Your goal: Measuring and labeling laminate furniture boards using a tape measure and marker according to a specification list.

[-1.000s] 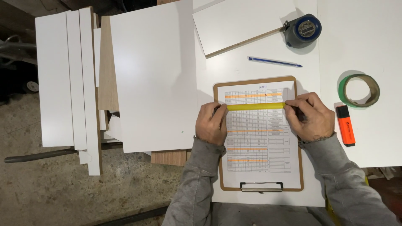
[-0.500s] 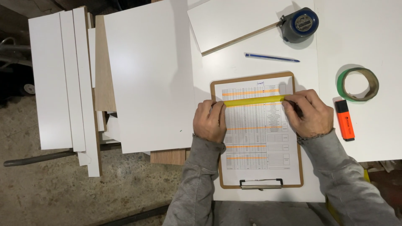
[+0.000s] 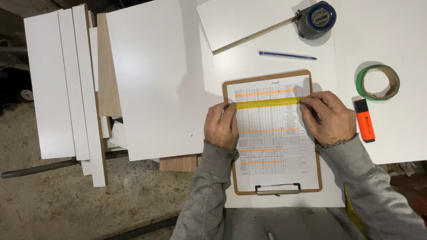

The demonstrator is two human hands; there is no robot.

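**Yellow strip held across the sheet on the clipboard**

Nearest the lower edge of the frame, two grey sleeves are seen reaching up to a brown wooden clipboard (image 3: 272,189) whose metal clip (image 3: 278,189) sits at its near end. A printed table sheet with orange-marked rows (image 3: 271,146) is carried on it.

At the middle of the frame a narrow yellow strip (image 3: 267,103) is laid flat across the upper part of the sheet, just below the topmost orange row. Its left end is pressed down by the fingertips of the left hand (image 3: 221,126), which lies flat and grips nothing. Its right end is pinned by the right hand (image 3: 328,118), fingers curled; whether something dark is held under them cannot be told. The strip appears already aligned on its row; the rows below it are not covered.

To the right, an orange highlighter (image 3: 364,121) and a green roll of tape (image 3: 377,82) lie on the white bench (image 3: 391,35). Farther up, a blue pen (image 3: 287,55) and a blue tape measure (image 3: 316,18) are seen. White panels (image 3: 151,80) are stacked at the upper left.
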